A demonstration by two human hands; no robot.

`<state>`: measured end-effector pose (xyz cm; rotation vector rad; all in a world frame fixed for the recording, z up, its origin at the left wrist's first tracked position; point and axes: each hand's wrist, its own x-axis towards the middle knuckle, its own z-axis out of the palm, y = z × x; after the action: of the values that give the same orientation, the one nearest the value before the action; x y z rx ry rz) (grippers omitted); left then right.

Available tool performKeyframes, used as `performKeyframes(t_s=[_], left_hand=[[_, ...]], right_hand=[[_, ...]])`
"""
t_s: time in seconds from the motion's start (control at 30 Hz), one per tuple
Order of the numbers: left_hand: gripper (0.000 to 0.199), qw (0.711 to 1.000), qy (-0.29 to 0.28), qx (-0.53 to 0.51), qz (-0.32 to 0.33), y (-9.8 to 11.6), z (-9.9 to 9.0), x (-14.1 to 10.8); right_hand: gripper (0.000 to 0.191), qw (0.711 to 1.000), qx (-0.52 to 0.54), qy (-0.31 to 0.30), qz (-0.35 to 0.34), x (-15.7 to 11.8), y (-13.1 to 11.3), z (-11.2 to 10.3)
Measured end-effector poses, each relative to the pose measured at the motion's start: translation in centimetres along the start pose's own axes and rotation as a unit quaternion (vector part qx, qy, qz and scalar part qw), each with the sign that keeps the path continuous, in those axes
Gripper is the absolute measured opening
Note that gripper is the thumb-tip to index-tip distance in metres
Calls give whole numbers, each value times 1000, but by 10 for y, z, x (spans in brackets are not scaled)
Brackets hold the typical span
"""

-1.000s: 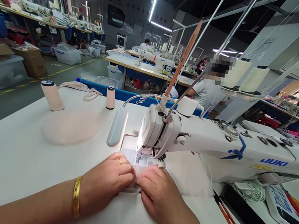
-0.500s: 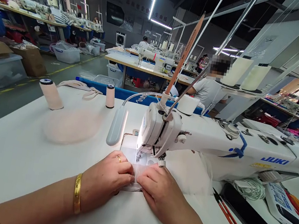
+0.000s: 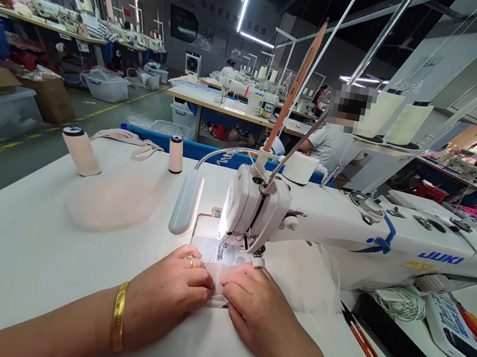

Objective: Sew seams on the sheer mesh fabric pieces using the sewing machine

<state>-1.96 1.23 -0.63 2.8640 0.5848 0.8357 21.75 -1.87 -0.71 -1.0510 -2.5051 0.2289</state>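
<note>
Sheer pale pink fabric [image 3: 221, 275] lies at the needle area of a white sewing machine [image 3: 255, 212]. My left hand [image 3: 176, 281], wearing a gold ring and bracelet, has its fingers closed on the fabric's left part. Opposite it, my right hand [image 3: 257, 305] pinches the fabric from the right, fingertips close to the presser foot [image 3: 222, 252]. A narrow gap separates the two hands. More sheer fabric [image 3: 306, 277] spreads to the right under the machine arm. The fingertips and the fabric edges between them are partly hidden.
Left of the machine stand two thread spools [image 3: 81, 152], by a round pale fabric piece [image 3: 116, 203]. A grey lamp [image 3: 185, 203] hangs beside the needle. At right lie orange thread snips [image 3: 368, 346], a black phone-like slab [image 3: 405, 355] and a coiled cable [image 3: 401, 301]. A co-worker [image 3: 337, 140] sits ahead.
Both hands stay at the needle with the fabric; the left fingers have shifted slightly and its index finger is raised a little more. The view has moved very slightly.
</note>
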Motion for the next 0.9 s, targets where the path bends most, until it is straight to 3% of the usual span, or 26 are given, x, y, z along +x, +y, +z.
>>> performKeyframes(t_s=[0.4,0.7,0.9], left_hand=[[31,999,16,26,-22,-15,6,3],[35,1000,6,20,0,-11,6,2],[31,999,27,29,5,-15,6,2]], right_hand=[[28,998,-56,19,30,4,10,15],[40,999,-30,34,8,3,7,12],[37,998,-34,40,18,3,10,16]])
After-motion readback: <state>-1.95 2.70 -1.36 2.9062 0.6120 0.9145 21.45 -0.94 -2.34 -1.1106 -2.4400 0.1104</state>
